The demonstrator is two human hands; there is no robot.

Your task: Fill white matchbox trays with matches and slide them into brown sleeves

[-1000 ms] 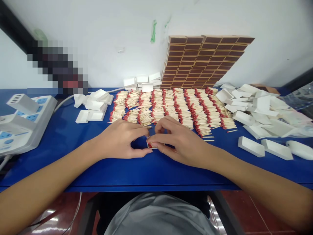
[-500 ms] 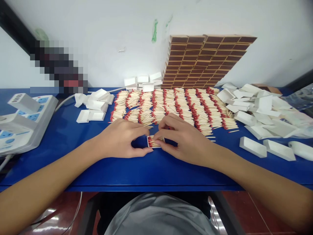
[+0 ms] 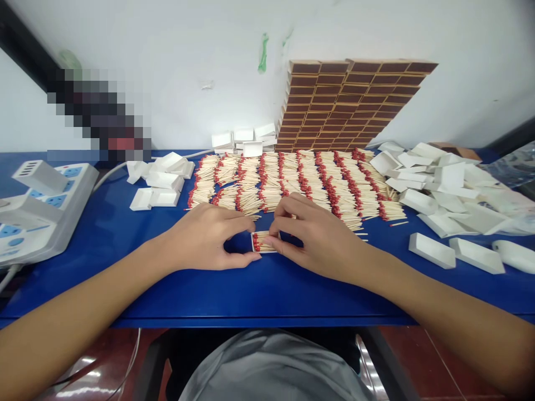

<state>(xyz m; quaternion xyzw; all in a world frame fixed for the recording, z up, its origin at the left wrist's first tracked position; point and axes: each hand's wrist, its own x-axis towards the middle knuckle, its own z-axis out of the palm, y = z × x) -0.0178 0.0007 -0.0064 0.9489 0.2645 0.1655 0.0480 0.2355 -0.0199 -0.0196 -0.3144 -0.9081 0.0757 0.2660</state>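
A small white matchbox tray [image 3: 253,243] lies on the blue table, filled with red-tipped matches [image 3: 261,241] whose heads point left. My left hand [image 3: 209,236] grips the tray's left end between thumb and forefinger. Over its right part, my right hand [image 3: 305,234] has thumb and fingers closed at the matches, fingertips down inside the tray. The tray's right end is partly hidden by those fingers. Just behind both hands, loose matches [image 3: 271,181] lie in long rows with their red heads lined up.
Stacked matchboxes [image 3: 334,106] with brown sides lean against the wall. White trays lie in a left group [image 3: 165,178], a back group [image 3: 244,139] and a right heap [image 3: 438,178]. Several trays [image 3: 432,250] stand nearer at right. A power strip [image 3: 54,206] sits at left.
My right fingertips have shifted slightly right along the tray, so more match sticks show. My left hand keeps its place.
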